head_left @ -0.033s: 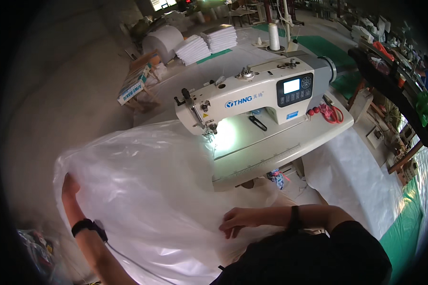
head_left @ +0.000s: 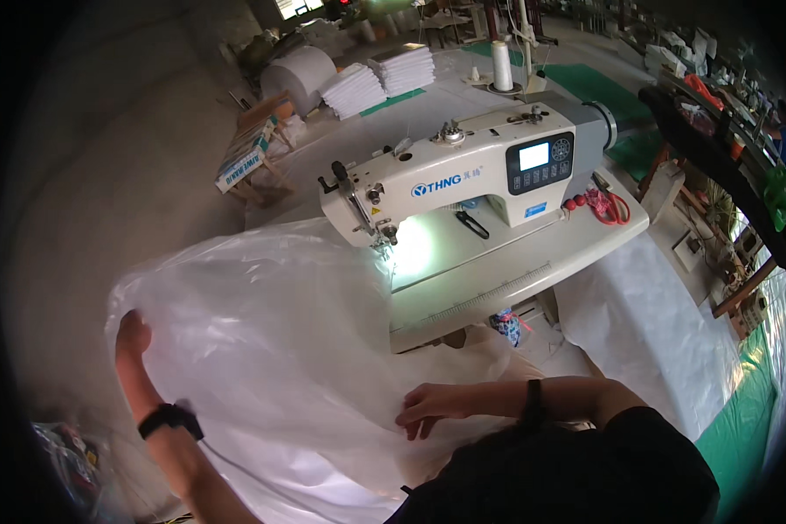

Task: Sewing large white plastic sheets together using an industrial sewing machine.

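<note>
A large translucent white plastic sheet (head_left: 262,341) spreads over the left and front, its far edge running up to the needle area of a white sewing machine (head_left: 445,179). At the sheet's left edge my left hand (head_left: 134,334) is closed on the plastic, its fingertips partly hidden. My right hand (head_left: 430,407) rests nearer to me, just in front of the machine bed (head_left: 463,297), with its fingers curled and pinching the sheet. A bright lamp glows beside the needle, and the sheet covers the stitching spot.
Black thread snips (head_left: 472,225) lie under the machine arm, and red-handled scissors (head_left: 617,210) on the bed's right end. A white thread cone (head_left: 501,65) stands behind. Stacks of folded white material (head_left: 354,92) and a big roll (head_left: 299,79) are farther back. A cluttered rack (head_left: 716,113) fills the right.
My left hand has shifted slightly right, and the sheet's left edge has come with it. My right hand has moved a little to the left.
</note>
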### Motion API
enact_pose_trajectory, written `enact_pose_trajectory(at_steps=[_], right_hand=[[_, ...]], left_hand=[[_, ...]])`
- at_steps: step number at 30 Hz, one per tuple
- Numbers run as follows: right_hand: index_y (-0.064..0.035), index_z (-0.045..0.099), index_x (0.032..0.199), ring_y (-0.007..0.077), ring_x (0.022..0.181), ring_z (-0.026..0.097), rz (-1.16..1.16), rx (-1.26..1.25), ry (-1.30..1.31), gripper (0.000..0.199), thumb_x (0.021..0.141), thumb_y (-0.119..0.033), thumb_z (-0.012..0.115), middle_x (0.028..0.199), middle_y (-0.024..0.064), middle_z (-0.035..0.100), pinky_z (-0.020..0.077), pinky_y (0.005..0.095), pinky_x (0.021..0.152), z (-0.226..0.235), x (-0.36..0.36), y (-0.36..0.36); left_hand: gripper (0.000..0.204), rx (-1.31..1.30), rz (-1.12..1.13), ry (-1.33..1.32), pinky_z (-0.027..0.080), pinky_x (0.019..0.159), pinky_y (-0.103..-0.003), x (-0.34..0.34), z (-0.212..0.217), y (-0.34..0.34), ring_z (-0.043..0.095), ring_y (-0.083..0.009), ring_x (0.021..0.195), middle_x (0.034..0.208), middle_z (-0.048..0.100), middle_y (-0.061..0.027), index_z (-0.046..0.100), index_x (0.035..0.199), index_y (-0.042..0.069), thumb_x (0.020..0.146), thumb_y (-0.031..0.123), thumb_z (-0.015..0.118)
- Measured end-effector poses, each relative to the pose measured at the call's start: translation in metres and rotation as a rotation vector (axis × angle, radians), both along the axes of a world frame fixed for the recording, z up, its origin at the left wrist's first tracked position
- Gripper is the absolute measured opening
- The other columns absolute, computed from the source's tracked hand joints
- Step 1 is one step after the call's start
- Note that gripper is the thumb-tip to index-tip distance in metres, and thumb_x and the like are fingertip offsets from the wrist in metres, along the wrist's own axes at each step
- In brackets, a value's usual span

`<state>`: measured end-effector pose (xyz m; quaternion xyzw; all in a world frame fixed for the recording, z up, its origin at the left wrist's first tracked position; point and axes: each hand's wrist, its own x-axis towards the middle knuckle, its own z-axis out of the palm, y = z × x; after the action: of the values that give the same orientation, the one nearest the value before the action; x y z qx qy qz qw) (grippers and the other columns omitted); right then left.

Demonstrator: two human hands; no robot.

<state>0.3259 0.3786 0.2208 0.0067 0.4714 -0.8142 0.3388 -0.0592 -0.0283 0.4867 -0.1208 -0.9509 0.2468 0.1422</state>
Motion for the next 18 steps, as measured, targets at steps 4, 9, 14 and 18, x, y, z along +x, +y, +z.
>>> enact_pose_trajectory(at_steps=[4,9,14,18], right_hand=[[-0.0011,0.059,0.095,0.0170,0.075,0.062,-0.075,0.245,0.161,0.036,0.083,-0.035,0.064,0.086,0.0080,0.064,0.0501,0.0293,0.063,-0.011,-0.005,0.003],[-0.0052,0.044,0.128,0.0266,0.112,0.046,-0.273,1.378,1.261,0.080,0.068,-0.049,0.073,0.128,0.0148,0.044,0.0353,0.0430,0.093,-0.011,-0.008,0.030],[-0.0002,0.030,0.137,0.0292,0.130,0.030,0.010,1.042,0.888,0.097,0.066,-0.048,0.075,0.142,0.0140,0.031,0.0224,0.0443,0.107,-0.170,-0.043,-0.035],[0.0003,0.032,0.135,0.0233,0.124,0.035,0.372,0.430,1.117,0.076,0.080,-0.038,0.066,0.136,0.0131,0.037,0.0277,0.0360,0.104,-0.249,-0.053,-0.098]], left_hand=[[0.035,0.819,-0.715,0.212,0.048,0.083,-0.038,0.133,-0.055,0.197,0.060,-0.0338,0.096,0.110,0.061,-0.0187,0.056,0.119,0.002,0.084,0.005,0.050],[0.044,0.670,-0.766,-0.127,0.034,0.099,-0.048,0.255,-0.152,0.243,0.047,-0.0392,0.115,0.127,0.051,-0.0161,0.055,0.119,0.004,0.083,0.028,0.064],[0.053,0.762,-0.563,-0.345,0.042,0.090,-0.044,0.239,-0.200,0.229,0.052,-0.0359,0.110,0.118,0.056,-0.0180,0.049,0.125,0.007,0.087,0.043,0.054],[0.057,0.293,-0.424,-0.658,0.048,0.076,-0.043,0.253,-0.186,0.234,0.062,-0.0326,0.090,0.092,0.066,-0.0150,0.054,0.119,0.010,0.083,0.054,0.052]])
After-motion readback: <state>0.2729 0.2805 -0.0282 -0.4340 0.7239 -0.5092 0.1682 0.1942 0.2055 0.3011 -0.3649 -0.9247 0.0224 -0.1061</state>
